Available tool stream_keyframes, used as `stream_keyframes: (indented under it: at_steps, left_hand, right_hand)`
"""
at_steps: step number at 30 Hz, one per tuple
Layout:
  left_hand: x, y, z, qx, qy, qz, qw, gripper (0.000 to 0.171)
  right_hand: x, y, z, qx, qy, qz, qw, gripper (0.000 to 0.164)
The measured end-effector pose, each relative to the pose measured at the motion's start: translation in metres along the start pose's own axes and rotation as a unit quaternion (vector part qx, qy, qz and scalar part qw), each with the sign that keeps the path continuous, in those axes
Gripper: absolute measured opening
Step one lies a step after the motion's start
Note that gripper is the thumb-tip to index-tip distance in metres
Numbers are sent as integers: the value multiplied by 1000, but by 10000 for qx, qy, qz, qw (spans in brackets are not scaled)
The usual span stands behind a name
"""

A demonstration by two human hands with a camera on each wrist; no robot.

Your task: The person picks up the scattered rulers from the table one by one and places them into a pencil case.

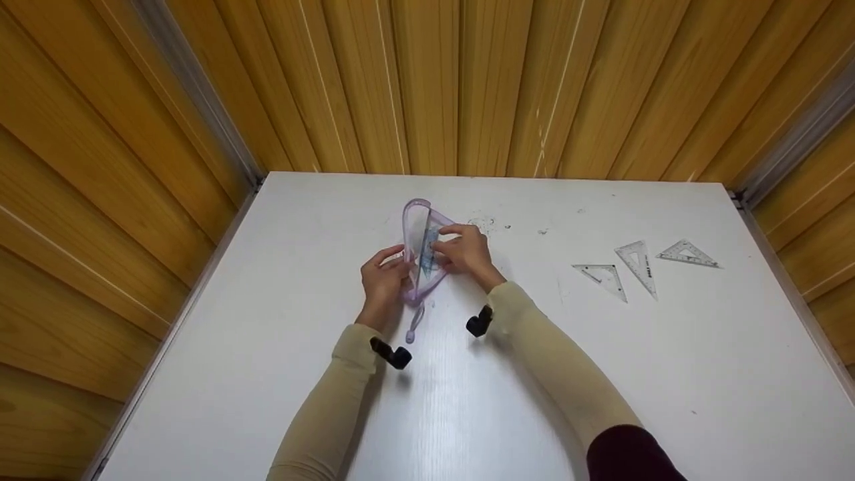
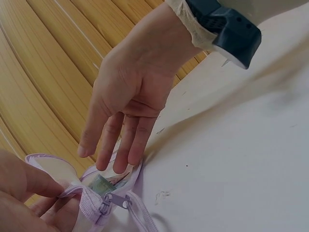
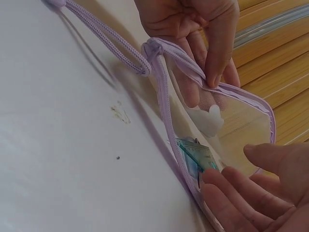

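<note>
A see-through mesh zip pouch (image 1: 418, 203) with lilac edging stands with its mouth spread apart. My left hand (image 1: 384, 279) pinches one edge of that mouth between thumb and fingers, seen closely in the right wrist view. Over the opening is my right hand (image 1: 469, 254), its fingers loosely extended and reaching in at the far edge. Inside lies a flat teal and clear piece (image 3: 197, 153), partly covered by the right fingers; its kind is not plain. From the zip end hangs a lilac pull cord (image 3: 107, 36).
To the right on the white table (image 1: 267, 347) lie three clear set squares (image 1: 604, 279), spaced slightly apart. Wood-look panels (image 1: 427, 87) rise behind the table's back edge and at its sides. Small dark marks dot the tabletop.
</note>
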State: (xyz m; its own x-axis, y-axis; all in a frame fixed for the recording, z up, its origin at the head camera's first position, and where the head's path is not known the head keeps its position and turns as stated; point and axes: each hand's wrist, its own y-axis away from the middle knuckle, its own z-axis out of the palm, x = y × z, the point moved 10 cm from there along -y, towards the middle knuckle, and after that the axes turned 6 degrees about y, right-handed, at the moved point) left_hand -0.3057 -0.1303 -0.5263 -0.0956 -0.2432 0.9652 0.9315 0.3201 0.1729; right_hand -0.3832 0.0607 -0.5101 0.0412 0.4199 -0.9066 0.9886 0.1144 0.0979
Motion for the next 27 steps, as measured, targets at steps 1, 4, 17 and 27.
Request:
stream_keyframes:
  at_steps: [1, 4, 17, 27]
  left_hand:
    - [0, 0, 0, -9, 23, 4, 10000, 32]
    - [0, -1, 0, -17, 29, 16, 10000, 32]
    - [-1, 1, -1, -74, 28, 3, 10000, 33]
    - [-1, 1, -1, -55, 86, -2, 9999, 32]
  right_hand:
    - [-1, 0, 0, -42, -98, -116, 9999, 45]
    - [-7, 0, -2, -133, -367, -505, 9980, 47]
    - [-15, 4, -16, -356, -294, -1307, 9904, 67]
    - [-12, 6, -33, -415, -45, -1576, 9866, 78]
